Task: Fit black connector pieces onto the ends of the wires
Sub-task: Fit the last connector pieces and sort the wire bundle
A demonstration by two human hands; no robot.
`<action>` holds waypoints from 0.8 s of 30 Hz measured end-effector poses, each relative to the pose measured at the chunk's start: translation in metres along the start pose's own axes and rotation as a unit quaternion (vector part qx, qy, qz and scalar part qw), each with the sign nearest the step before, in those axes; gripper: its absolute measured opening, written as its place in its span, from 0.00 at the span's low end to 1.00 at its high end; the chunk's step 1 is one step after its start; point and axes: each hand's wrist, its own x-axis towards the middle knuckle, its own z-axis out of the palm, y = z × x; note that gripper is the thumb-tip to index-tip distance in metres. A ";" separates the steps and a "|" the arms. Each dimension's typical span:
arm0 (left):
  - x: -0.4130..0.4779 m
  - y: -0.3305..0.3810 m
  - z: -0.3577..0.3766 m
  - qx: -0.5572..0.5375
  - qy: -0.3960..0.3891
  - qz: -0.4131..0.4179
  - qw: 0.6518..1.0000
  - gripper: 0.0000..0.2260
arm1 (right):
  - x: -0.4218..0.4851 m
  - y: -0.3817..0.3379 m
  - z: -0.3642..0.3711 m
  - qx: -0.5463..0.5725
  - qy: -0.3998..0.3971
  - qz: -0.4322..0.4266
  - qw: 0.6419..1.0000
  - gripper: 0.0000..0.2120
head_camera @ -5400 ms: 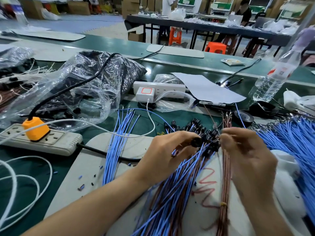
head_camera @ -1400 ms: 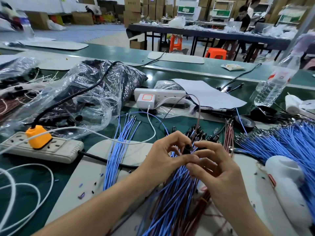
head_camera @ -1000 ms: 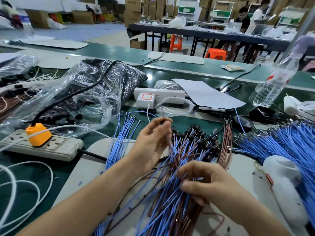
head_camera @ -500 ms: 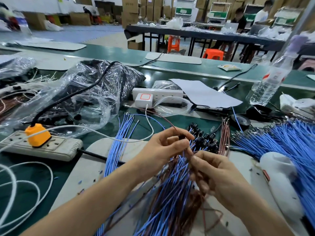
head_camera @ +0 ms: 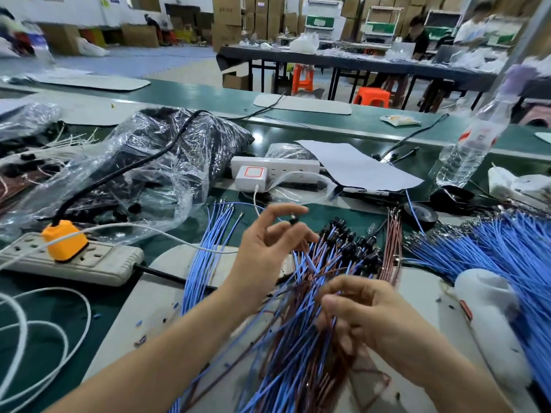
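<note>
The left hand [head_camera: 265, 254] pinched one black connector [head_camera: 293, 221] aloft, the right hand [head_camera: 372, 320] clutched the wire bundle [head_camera: 295, 359], and singling out one end squarely looked wise.

Half a second ago the hands met fingertip to fingertip over the wires [head_camera: 298, 353]; now they are apart. The left hand [head_camera: 268, 248] has lifted away toward 11 o'clock with its fingers spread looser, and one small black connector [head_camera: 293, 221] sits at its fingertips, though whether it is pinched cannot be told. The right hand [head_camera: 369, 317] has drawn back toward 5 o'clock, lower along the wires, its fingers curled round a few of them.
</note>
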 end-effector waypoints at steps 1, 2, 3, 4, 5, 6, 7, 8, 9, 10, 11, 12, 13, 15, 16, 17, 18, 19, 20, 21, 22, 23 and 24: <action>-0.005 0.000 0.005 0.054 -0.028 0.031 0.998 0.07 | 0.001 0.001 0.001 0.000 0.045 -0.033 0.998 0.14; -0.010 0.000 0.010 0.098 -0.050 0.054 0.992 0.08 | 0.003 0.002 0.001 -0.001 0.079 -0.068 0.995 0.15; -0.015 -0.001 0.013 0.140 -0.066 0.074 0.985 0.10 | 0.003 0.003 0.001 -0.005 0.102 -0.099 0.990 0.15; -0.019 0.000 0.016 0.181 -0.080 0.097 0.975 0.12 | 0.004 0.004 0.001 -0.009 0.114 -0.127 0.985 0.14; -0.021 0.001 0.018 0.214 -0.090 0.117 0.966 0.14 | 0.004 0.003 0.001 -0.011 0.122 -0.148 0.981 0.13; -0.021 0.002 0.018 0.231 -0.095 0.131 0.959 0.16 | 0.004 0.003 0.002 -0.017 0.126 -0.167 0.978 0.12; -0.021 0.003 0.018 0.239 -0.095 0.139 0.956 0.17 | 0.005 0.002 0.002 -0.028 0.133 -0.185 0.973 0.11; -0.022 0.004 0.019 0.239 -0.093 0.140 0.956 0.17 | 0.005 0.005 0.002 -0.046 0.145 -0.202 0.967 0.10; -0.022 0.005 0.018 0.236 -0.091 0.136 0.958 0.16 | 0.007 0.007 0.003 -0.068 0.164 -0.216 0.960 0.09; -0.022 0.004 0.018 0.235 -0.089 0.133 0.959 0.15 | 0.008 0.009 0.003 -0.102 0.190 -0.225 0.950 0.07; -0.022 0.003 0.018 0.237 -0.087 0.134 0.958 0.14 | 0.009 0.010 0.003 -0.139 0.213 -0.229 0.940 0.04; -0.022 0.002 0.018 0.240 -0.089 0.135 0.957 0.13 | 0.011 0.014 0.001 -0.174 0.232 -0.235 0.928 0.05; -0.022 0.001 0.018 0.240 -0.093 0.132 0.957 0.12 | 0.012 0.016 0.001 -0.198 0.245 -0.240 0.918 0.10; -0.022 0.001 0.018 0.236 -0.102 0.129 0.958 0.11 | 0.012 0.018 -0.001 -0.211 0.250 -0.252 0.911 0.13; -0.021 0.001 0.018 0.239 -0.104 0.137 0.956 0.11 | 0.012 0.019 -0.001 -0.208 0.250 -0.258 0.910 0.13; -0.021 0.001 0.017 0.241 -0.106 0.145 0.954 0.11 | 0.012 0.019 -0.001 -0.204 0.251 -0.264 0.909 0.12; -0.021 0.002 0.017 0.240 -0.109 0.151 0.953 0.11 | 0.012 0.020 -0.001 -0.200 0.252 -0.270 0.907 0.11; -0.021 0.002 0.017 0.236 -0.112 0.154 0.953 0.12 | 0.012 0.020 -0.001 -0.199 0.253 -0.275 0.906 0.11; -0.020 0.002 0.017 0.233 -0.113 0.157 0.953 0.12 | 0.012 0.021 -0.001 -0.197 0.254 -0.279 0.905 0.11; -0.021 0.001 0.017 0.232 -0.112 0.160 0.953 0.12 | 0.013 0.021 -0.001 -0.196 0.251 -0.279 0.906 0.11; -0.021 0.001 0.017 0.233 -0.111 0.162 0.953 0.13 | 0.013 0.021 0.000 -0.197 0.250 -0.280 0.906 0.12; -0.021 0.001 0.018 0.235 -0.110 0.164 0.952 0.14 | 0.013 0.021 0.000 -0.199 0.249 -0.281 0.905 0.12; -0.021 0.000 0.018 0.239 -0.109 0.167 0.950 0.14 | 0.013 0.020 0.001 -0.201 0.249 -0.283 0.904 0.11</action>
